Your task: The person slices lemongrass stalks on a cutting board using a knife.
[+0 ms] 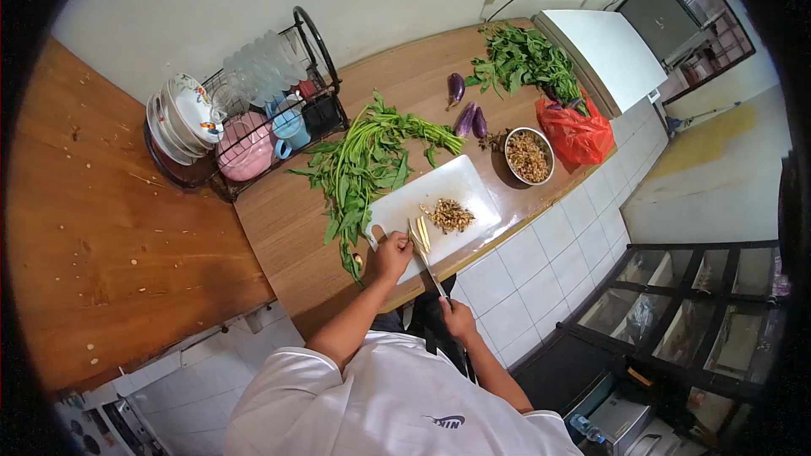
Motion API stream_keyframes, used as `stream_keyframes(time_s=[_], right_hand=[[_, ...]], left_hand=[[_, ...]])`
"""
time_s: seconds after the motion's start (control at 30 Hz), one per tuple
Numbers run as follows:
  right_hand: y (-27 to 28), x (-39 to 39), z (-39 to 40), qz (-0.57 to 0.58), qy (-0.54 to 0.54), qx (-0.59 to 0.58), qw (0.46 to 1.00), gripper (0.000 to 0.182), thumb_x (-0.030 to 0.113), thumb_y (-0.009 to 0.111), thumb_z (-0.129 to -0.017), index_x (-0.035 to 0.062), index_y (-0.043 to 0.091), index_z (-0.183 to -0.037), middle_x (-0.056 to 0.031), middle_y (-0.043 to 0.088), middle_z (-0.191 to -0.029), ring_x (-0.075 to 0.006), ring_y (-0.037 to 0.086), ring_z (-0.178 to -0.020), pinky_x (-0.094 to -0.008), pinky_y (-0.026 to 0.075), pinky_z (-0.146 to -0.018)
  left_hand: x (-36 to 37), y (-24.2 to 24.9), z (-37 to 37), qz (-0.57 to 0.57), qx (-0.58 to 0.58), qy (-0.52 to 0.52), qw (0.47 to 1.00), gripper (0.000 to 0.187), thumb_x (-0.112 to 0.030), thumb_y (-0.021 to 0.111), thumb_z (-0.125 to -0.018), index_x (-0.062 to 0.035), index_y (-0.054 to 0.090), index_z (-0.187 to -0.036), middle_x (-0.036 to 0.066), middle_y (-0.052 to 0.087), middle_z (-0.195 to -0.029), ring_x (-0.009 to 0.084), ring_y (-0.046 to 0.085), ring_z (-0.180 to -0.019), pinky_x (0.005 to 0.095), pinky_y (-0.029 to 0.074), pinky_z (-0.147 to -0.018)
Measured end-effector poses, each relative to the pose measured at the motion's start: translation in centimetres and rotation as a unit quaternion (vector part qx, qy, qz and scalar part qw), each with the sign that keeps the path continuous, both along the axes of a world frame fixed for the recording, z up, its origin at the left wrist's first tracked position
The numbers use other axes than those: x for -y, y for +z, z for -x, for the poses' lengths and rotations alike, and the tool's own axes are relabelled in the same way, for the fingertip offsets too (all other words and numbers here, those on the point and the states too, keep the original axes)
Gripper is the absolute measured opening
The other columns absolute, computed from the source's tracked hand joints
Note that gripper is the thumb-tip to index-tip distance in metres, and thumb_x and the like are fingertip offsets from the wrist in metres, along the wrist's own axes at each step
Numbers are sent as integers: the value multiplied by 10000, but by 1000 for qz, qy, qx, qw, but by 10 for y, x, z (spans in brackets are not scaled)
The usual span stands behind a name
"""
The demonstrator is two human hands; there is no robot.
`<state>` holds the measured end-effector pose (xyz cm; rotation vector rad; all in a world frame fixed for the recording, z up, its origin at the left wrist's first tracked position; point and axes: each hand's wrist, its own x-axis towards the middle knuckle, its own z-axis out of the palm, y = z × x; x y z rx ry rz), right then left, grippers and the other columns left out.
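My right hand (459, 318) grips the handle of a kitchen knife (435, 277) near the counter's front edge. Its blade reaches over a white cutting board (469, 183), pointing at several pale, slender vegetable strips (422, 233). Curled fingers of my left hand (394, 257) rest on the board and press against the near strip, close to the blade tip; the exact contact is partly hidden. Beyond the strips lies a small heap of chopped brownish pieces (450, 215). Leafy green stalks (372, 160) spread along the board's far left side.
A metal bowl (530, 157) of brown bits stands right of the board. Behind it are purple eggplants (465, 121), more leafy greens (528, 59) and a red plastic bag (577, 133). A dish rack (325, 76) with plates and cups occupies the left back. The wooden counter (279, 219) ends before my body.
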<state>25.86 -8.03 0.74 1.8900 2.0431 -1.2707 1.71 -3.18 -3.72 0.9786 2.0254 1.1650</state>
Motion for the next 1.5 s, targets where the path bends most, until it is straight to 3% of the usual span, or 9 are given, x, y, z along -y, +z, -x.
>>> stream_keyframes(time_s=[0.1,0.17,0.4,0.47,0.8,0.87,1.0,1.33,1.5], right_hand=[[1,-9,-4,41,-22,-52,998,663,569,421,-1037,-24,677,-886,-273,672,-811,-453,652,-809,-503,493,-761],[1,-9,-2,37,-59,-97,993,641,546,446,-1042,-29,669,-866,-237,643,-737,-381,622,-714,-472,480,-709],[18,-10,10,75,-63,-101,990,645,551,468,-1037,-46,662,-888,-201,619,-698,-284,612,-693,-437,485,-695],[8,-8,9,86,-62,-91,990,667,573,457,-1033,-47,658,-895,-212,625,-714,-310,614,-700,-445,486,-702],[2,-4,5,64,-38,-92,993,673,586,446,-1028,-36,666,-899,-240,660,-766,-398,640,-757,-471,500,-752],[17,-14,16,110,-24,-52,992,696,590,397,-1027,-37,698,-1055,-324,684,-1006,-487,651,-1022,-497,500,-899],[-6,-33,56,40,-8,-26,999,736,610,381,-1021,-57,689,-1071,-349,663,-1024,-450,663,-1031,-500,499,-912],[15,-23,19,52,11,41,998,718,639,383,-1004,6,716,-1062,-319,682,-1017,-491,643,-1023,-532,501,-905],[14,-44,46,27,-9,-20,999,710,616,394,-1018,-19,712,-1017,-323,683,-971,-492,652,-988,-517,511,-874]], left_hand=[[-1,-11,-4,3,29,7,1000,193,-176,774,-834,-58,686,-959,103,722,-745,256,714,-680,384,552,-624],[-1,-16,-3,12,28,13,999,204,-190,778,-831,-58,689,-959,103,722,-746,255,714,-676,385,552,-625],[0,-3,-3,17,12,8,1000,193,-198,767,-842,-54,701,-953,108,727,-758,252,715,-672,373,553,-626],[-1,2,-2,7,-13,-16,1000,178,-149,724,-896,-2,682,-988,124,724,-765,202,698,-647,333,551,-601],[0,-18,-5,-8,-22,3,1000,191,-148,717,-899,21,685,-981,129,724,-765,198,704,-592,333,555,-580],[-2,-22,-5,36,-9,-1,999,182,-152,707,-902,19,686,-960,131,723,-764,212,711,-630,338,555,-601],[-3,9,0,67,3,-32,997,174,-163,698,-898,-2,686,-963,125,725,-780,238,714,-718,352,550,-662],[-1,0,-3,36,17,0,999,125,-147,732,-841,-33,706,-886,121,728,-747,250,724,-685,375,556,-636],[-4,-2,-3,28,63,4,998,123,-130,724,-853,-16,677,-865,126,725,-745,244,723,-680,371,551,-622]])
